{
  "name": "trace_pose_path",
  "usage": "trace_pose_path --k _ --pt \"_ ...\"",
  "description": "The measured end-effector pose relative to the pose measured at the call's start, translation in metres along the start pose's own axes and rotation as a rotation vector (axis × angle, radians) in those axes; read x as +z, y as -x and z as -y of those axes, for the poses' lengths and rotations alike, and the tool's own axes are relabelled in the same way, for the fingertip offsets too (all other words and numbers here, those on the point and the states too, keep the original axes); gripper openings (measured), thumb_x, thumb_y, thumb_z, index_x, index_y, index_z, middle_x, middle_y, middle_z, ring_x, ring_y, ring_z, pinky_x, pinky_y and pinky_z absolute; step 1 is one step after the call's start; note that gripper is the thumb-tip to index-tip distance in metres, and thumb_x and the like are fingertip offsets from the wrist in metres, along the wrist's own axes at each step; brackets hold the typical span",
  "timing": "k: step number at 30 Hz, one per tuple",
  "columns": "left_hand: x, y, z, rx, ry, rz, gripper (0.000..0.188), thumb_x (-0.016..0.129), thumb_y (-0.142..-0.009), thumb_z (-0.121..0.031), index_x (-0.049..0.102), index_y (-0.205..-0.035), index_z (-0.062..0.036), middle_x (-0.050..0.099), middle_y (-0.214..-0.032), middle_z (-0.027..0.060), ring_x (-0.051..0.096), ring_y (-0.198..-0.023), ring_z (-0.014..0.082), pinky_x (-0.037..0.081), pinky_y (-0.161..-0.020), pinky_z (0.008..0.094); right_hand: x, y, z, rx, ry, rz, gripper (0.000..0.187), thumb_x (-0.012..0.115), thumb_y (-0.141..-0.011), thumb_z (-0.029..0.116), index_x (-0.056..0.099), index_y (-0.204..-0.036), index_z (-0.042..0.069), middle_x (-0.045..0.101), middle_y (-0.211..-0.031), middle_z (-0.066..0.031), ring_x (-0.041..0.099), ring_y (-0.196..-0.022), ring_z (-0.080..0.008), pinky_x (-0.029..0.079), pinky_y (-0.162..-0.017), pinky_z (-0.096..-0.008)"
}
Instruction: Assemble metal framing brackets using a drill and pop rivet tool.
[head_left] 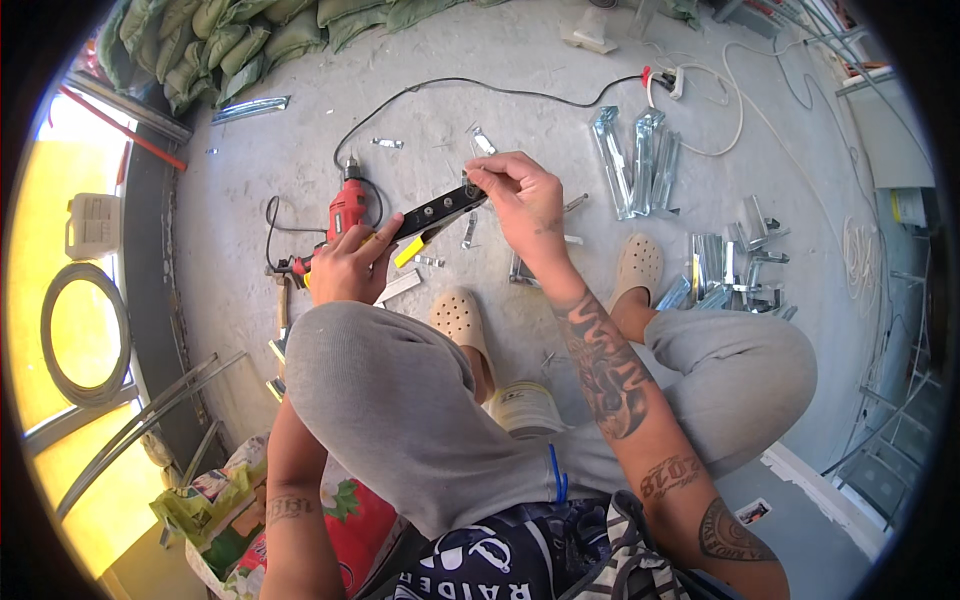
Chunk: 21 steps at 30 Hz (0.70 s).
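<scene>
My left hand [352, 262] is wrapped round a hand riveter [440, 212] with a black, flat body and a yellow handle. The tool slants up to the right in front of my knees. At its far tip the fingers of my right hand [522, 200] are pinched together; whatever small piece sits between them is too small to make out. A red corded drill [347, 207] lies on the floor just beyond my left hand. Small bent metal brackets [388, 144] and thin pins are scattered around the tool.
Long metal profiles [645, 160] lie at the far right, with a pile of short metal brackets [715, 262] nearer. A black cable [480, 88] runs across the floor to a socket strip [668, 82]. Green sandbags [190, 45] line the back left. A hammer [283, 300] lies at left.
</scene>
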<state>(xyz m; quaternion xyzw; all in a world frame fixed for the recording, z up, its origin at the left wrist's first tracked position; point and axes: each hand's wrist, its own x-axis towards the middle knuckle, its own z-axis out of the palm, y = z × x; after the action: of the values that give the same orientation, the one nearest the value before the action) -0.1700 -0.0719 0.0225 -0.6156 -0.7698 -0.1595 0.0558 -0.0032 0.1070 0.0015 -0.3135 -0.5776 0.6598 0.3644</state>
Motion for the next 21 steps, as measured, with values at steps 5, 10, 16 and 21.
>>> trace_pose_path --k 5,10,16,21 --pt "-0.006 -0.003 0.0 -0.044 0.021 0.033 0.046 0.075 -0.08 -0.015 0.068 -0.124 -0.0268 0.065 -0.082 0.0019 0.065 -0.069 0.0236 0.052 -0.062 0.0381 0.0 0.009 -0.022 -0.301 0.41 -0.047 0.059 0.082 -0.079 0.018 0.057 -0.13 0.004 0.053 -0.136 -0.0108 0.06 -0.11 -0.0161 0.049 -0.09 -0.029" --pt "0.001 -0.028 -0.007 -0.17 0.428 0.125 0.041 0.077 -0.078 -0.007 0.069 -0.118 -0.015 0.072 -0.095 0.0097 0.07 -0.081 0.0211 0.053 -0.07 0.0325 -0.016 0.021 -0.086 0.256 -0.107 0.269 0.093 0.089 -0.069 0.021 0.038 -0.146 0.006 0.041 -0.149 -0.0152 0.038 -0.139 -0.0245 0.034 -0.112 -0.0379" --pt "0.017 -0.048 -0.006 -0.253 0.912 0.274 0.04 0.077 -0.081 -0.005 0.058 -0.115 0.0011 0.07 -0.098 0.0095 0.065 -0.083 0.0143 0.053 -0.072 0.0302 0.016 0.017 -0.059 0.301 -0.95 0.57 0.068 0.074 -0.08 0.005 0.042 -0.14 0.008 0.042 -0.148 -0.0092 0.04 -0.138 -0.0204 0.037 -0.109 -0.0385" --pt "0.061 -0.042 -0.005 -0.181 1.023 0.326 0.058 0.08 -0.081 -0.018 0.048 -0.124 0.0007 0.057 -0.126 0.0156 0.06 -0.107 0.0214 0.049 -0.091 0.036 0.046 -0.001 -0.051 0.44 -0.881 -0.046 0.016 0.068 -0.09 0.012 0.06 -0.101 0.003 0.064 -0.105 -0.0085 0.063 -0.108 -0.0196 0.047 -0.089 -0.03"
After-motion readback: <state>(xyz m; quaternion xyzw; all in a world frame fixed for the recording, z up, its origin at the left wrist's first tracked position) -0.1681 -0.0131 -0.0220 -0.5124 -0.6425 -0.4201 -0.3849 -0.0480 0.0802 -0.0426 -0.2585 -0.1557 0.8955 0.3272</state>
